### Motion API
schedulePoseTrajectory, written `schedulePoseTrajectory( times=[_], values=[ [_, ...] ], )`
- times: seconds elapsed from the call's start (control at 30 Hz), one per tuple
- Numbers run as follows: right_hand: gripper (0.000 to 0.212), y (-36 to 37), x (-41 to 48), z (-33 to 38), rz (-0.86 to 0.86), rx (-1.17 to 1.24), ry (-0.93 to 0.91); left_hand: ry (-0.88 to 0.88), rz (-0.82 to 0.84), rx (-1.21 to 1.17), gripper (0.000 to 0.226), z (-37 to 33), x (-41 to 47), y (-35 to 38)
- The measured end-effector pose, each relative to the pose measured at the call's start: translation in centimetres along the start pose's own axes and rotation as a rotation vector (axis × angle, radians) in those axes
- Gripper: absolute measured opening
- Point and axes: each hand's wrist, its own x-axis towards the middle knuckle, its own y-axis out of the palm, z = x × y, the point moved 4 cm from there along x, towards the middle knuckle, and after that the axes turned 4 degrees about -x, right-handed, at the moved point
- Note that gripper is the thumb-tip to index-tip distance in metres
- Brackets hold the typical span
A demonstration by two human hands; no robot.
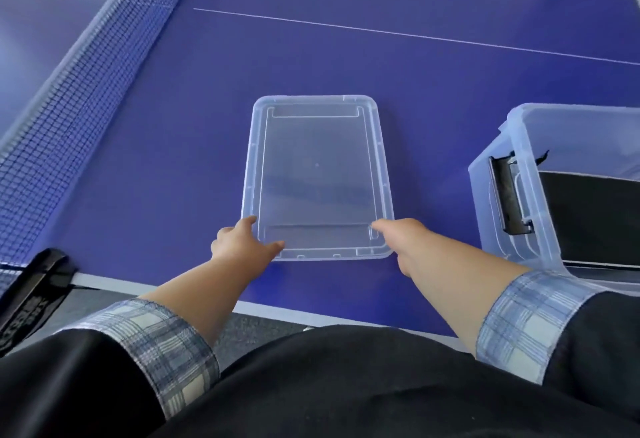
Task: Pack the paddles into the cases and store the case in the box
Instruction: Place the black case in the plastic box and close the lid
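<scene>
blue ping-pong table (346, 57), net (69, 91) on left | clear lid (318, 178) lying flat | left hand (242, 240) and right hand (401, 240) pinching its near corners | box (540, 195) off right

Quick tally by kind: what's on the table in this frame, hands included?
Clear lid: 1
Clear box: 1
Black case in the box: 1
Net: 1
Hands: 2, left hand, right hand, both at the lid's near corners
Total: 6

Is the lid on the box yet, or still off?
Off. The lid lies flat on the table, left of the open box, with the left hand and right hand at its near corners.
</scene>
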Motion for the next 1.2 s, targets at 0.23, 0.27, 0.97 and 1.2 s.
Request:
schedulePoseTrajectory(
  times=[0.23, 0.27, 0.97, 1.2],
  values=[
    [0.034, -1.5, -0.6, 0.3, 0.062, 0.321, -0.069, 0.09, 0.009, -0.061, 0.088, -0.6, -1.6, -1.6],
    [0.035, -2.0, -0.9, 0.7, 0.077, 0.412, -0.098, 0.132, -0.025, -0.065, 0.085, -1.1, -2.0, -1.9],
    [0.026, -20.2, -8.4, 6.0, 0.125, 1.246, -0.337, 1.128, -0.299, 0.283, 0.034, -25.7, -19.2, -3.2],
    [0.02, -28.1, -4.7, 1.0, 0.059, 1.287, -0.403, 1.213, -0.242, 0.359, 0.03, -31.9, -26.3, 3.0]
  ],
)
